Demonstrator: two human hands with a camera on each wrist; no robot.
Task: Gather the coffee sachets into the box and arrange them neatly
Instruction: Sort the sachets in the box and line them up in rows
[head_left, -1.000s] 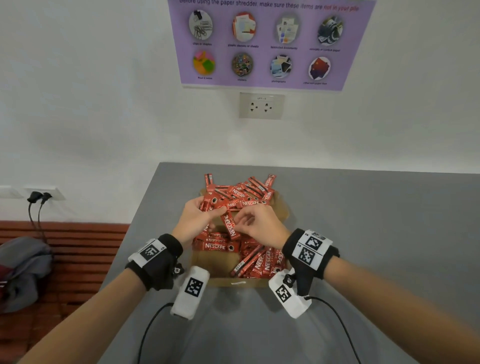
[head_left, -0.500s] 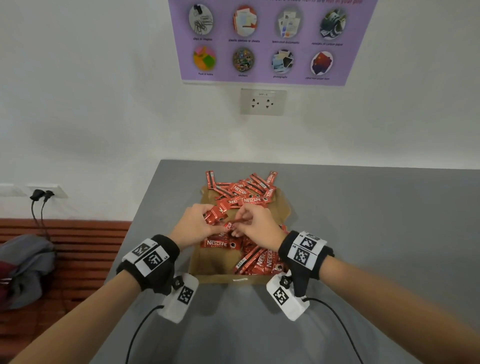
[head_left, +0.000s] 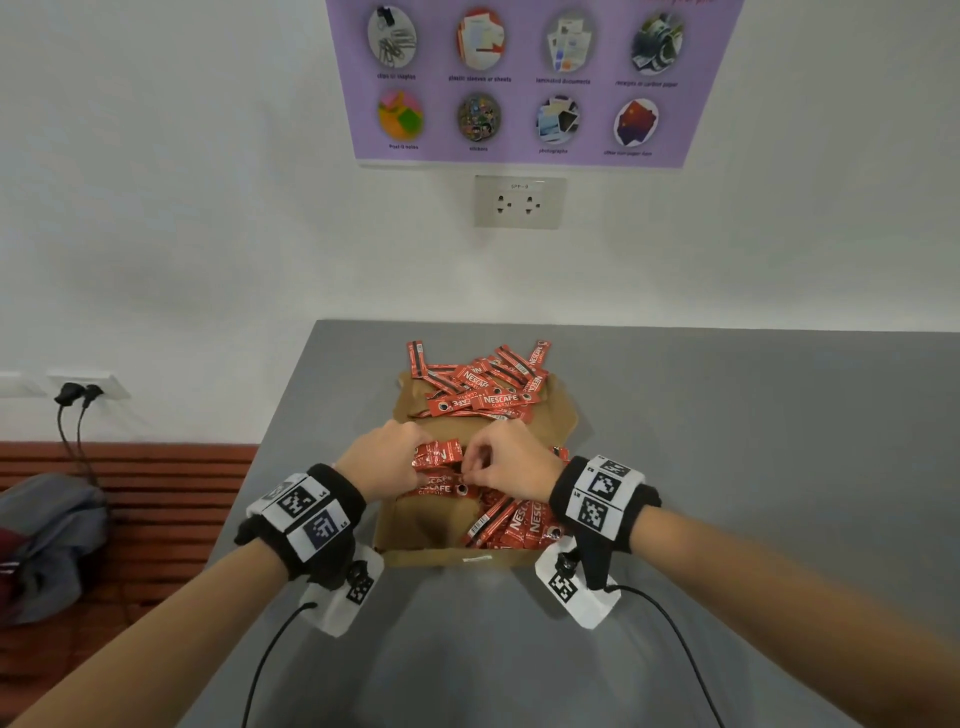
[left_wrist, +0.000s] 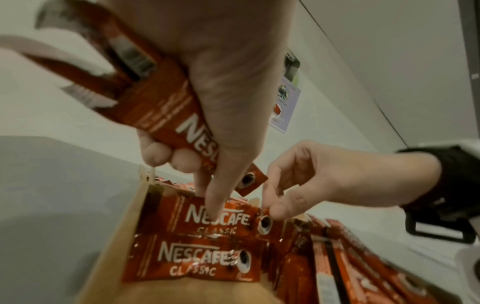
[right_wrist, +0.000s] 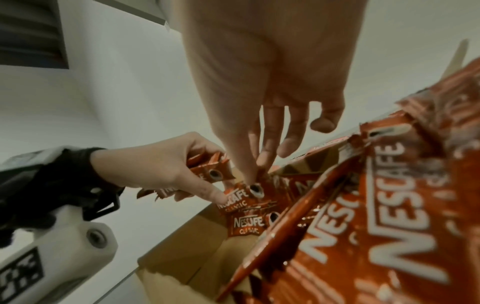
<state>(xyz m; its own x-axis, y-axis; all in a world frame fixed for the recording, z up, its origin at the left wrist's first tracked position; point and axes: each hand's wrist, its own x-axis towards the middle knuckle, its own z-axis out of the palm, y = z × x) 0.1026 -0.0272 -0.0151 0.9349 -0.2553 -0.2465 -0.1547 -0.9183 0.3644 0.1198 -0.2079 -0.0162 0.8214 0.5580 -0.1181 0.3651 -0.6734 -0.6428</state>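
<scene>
Head view: high, facing forward and down over the tabletop (head_left: 727, 467) toward the wall. Wrist views: very near, low, angled upward along each palm. All three share the box (head_left: 415, 540) and both hands.

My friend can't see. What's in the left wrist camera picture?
A left hand grips a bundle of red coffee sachets above a brown box. Its index finger and the right hand touch one sachet lying inside.

Grey bench (head_left: 727, 467) stands against a white wall. On the wall: purple poster (head_left: 530, 83) with eight round pictures; double socket (head_left: 519, 201) just below it. Left, low: second socket with two black plugs (head_left: 78, 392). Grey bag (head_left: 47, 540) rests on red-brown slatted seat (head_left: 171, 499).
</scene>
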